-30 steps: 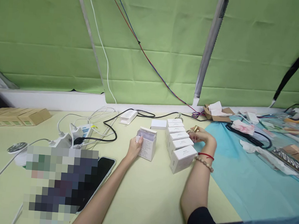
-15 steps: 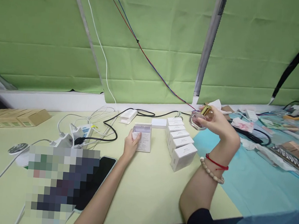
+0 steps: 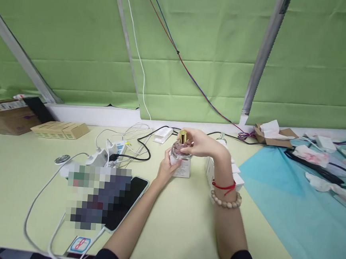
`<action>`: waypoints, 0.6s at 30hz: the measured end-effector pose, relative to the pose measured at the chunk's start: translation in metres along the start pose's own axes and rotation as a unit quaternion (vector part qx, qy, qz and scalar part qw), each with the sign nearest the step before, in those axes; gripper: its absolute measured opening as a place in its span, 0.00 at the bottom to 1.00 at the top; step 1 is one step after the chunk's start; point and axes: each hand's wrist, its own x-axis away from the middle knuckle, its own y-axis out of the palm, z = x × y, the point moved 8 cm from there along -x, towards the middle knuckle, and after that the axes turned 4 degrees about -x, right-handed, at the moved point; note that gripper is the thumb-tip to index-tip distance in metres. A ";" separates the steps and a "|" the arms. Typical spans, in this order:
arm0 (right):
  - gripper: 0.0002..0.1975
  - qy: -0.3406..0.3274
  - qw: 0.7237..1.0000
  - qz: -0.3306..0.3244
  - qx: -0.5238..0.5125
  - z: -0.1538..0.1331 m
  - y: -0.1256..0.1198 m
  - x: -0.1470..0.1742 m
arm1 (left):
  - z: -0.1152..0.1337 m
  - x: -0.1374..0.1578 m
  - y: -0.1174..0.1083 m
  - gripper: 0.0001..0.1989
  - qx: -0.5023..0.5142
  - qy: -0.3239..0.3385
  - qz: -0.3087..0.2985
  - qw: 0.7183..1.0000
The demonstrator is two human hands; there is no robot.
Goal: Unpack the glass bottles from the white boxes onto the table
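perfume bottle point(image 3: 181, 149), gold cap, pinched in right hand point(image 3: 200, 144) fingers, held directly above open white carton point(image 3: 181, 168). carton steadied on pale green table point(image 3: 168, 225) by left hand point(image 3: 166, 169), fingers wrapped round its left side. row of closed white boxes point(image 3: 237, 181) just right of carton, partly hidden by right wrist. phone point(image 3: 127, 199) lying left, near power strip point(image 3: 111, 155).

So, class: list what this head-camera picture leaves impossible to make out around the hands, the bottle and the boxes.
Head view:
- Row of white boxes: mostly hidden behind the right hand and its wrist; their number is unclear.
- Small white open carton: its print is too small to read, and the left hand and the round glass bottle with gold cap cover much of it.
- Black phone: partly under a pixelated patch.
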 end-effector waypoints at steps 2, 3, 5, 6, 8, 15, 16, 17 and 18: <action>0.13 -0.005 0.999 0.001 0.045 0.002 0.008 -0.010 | 0.001 0.000 0.000 0.34 -0.002 0.006 0.000 1.000; 0.13 -0.007 0.998 0.008 0.068 0.004 0.009 -0.013 | 0.002 0.001 0.000 0.34 -0.004 0.005 0.000 1.000; 0.12 -0.007 0.994 0.030 0.105 0.009 0.006 -0.016 | 0.002 0.002 0.000 0.33 -0.008 -0.002 -0.002 1.000; 0.12 -0.006 0.992 0.039 0.117 0.011 0.004 -0.016 | 0.003 0.002 0.000 0.33 -0.010 -0.005 -0.002 1.000; 0.12 -0.004 0.990 0.059 0.131 0.017 -0.001 -0.016 | 0.004 0.003 0.002 0.32 -0.015 -0.007 -0.003 1.000; 0.12 0.008 0.988 0.042 0.147 0.028 0.002 -0.019 | 0.010 0.006 0.006 0.33 0.003 0.033 0.005 0.999; 0.12 0.012 0.987 0.040 0.155 0.026 0.004 -0.020 | 0.011 0.006 0.006 0.33 0.007 0.043 0.010 0.999; 0.12 0.020 0.984 0.042 0.172 0.024 0.005 -0.019 | 0.011 0.006 0.006 0.33 0.009 0.051 0.014 0.999; 0.12 0.030 0.979 0.047 0.195 0.022 0.005 -0.019 | 0.012 0.007 0.006 0.32 0.008 0.059 0.017 0.998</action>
